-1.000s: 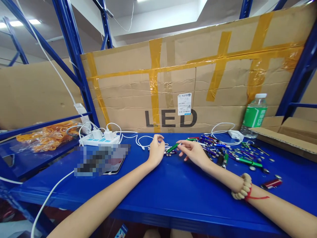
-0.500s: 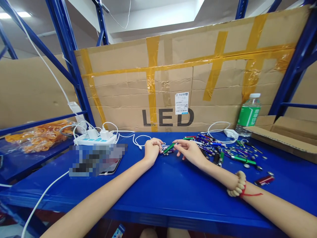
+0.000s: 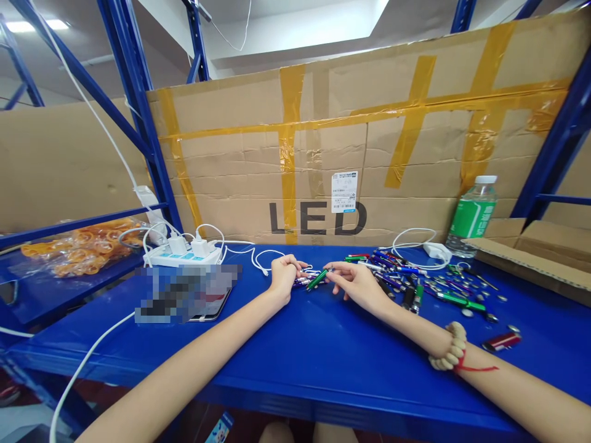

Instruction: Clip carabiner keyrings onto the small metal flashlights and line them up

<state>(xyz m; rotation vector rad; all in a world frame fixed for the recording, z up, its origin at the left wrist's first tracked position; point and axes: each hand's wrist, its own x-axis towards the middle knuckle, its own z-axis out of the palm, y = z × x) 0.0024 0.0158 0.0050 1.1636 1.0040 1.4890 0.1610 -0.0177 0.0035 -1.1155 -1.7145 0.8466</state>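
Note:
My right hand [image 3: 360, 287] pinches one end of a slim green pen-like tube [image 3: 316, 280] between thumb and fingertips. The tube slants down to the left, above the blue tabletop. Close by on the left, my left hand [image 3: 283, 278] has its fingers curled in; what they hold, if anything, is hidden. Several thin shiny pieces [image 3: 302, 282] lie between the hands, partly covered by the left fingers. Behind and to the right of my right hand spreads a heap of coloured tubes [image 3: 392, 280] in blue, purple, green and black.
Small round metal pieces lie near a red tube [image 3: 502, 341] at the right. A water bottle [image 3: 471, 215] and an open cardboard box [image 3: 530, 264] stand behind. At the left are a power strip [image 3: 184, 253], cables and a partly blurred flat device [image 3: 212, 307]. Tall cardboard [image 3: 249, 172] closes off the back.
The whole view has shifted slightly, so things sit a little further right. The green tube's free end has dropped a little and shows more clearly beside the left hand.

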